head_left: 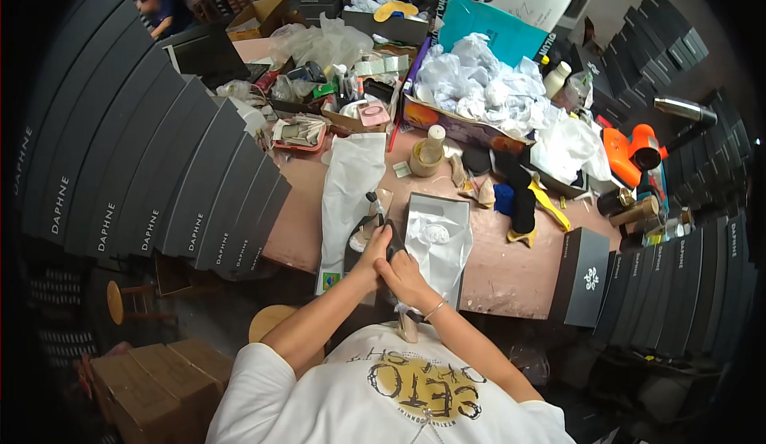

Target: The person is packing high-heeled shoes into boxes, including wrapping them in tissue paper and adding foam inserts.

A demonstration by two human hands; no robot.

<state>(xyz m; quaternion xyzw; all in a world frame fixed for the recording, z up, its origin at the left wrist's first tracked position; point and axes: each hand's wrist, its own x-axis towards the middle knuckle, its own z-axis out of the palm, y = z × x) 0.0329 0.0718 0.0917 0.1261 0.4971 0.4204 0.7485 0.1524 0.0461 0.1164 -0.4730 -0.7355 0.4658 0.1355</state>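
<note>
The dark shoe (392, 246) sits between your two hands at the near edge of the tabletop (511, 272), just left of the open shoebox (435, 240) lined with white tissue paper. Your left hand (373, 254) wraps its side from the left, its grip closed around it, and your right hand (401, 278) clamps it from below and the right, fingers folded tight over the same shoe; the two hands touch, which looks like a way of steadying it close to your body while you work on it. A thin stalk, perhaps its heel, rises just above your hands, but it is too small to tell for sure. A long white bag (349, 197) lies flat to the left of the box, its near end hanging over the table edge. Farther back stand a roll of tape (427, 159), a heap of crumpled white paper (479, 85) in a cardboard tray, and an orange tool (630, 150) at the far right, all well apart from your hands. A closed black box (582, 276) stands on the right near corner, and rows of dark shoeboxes (159, 181) are stacked along your left side.
</note>
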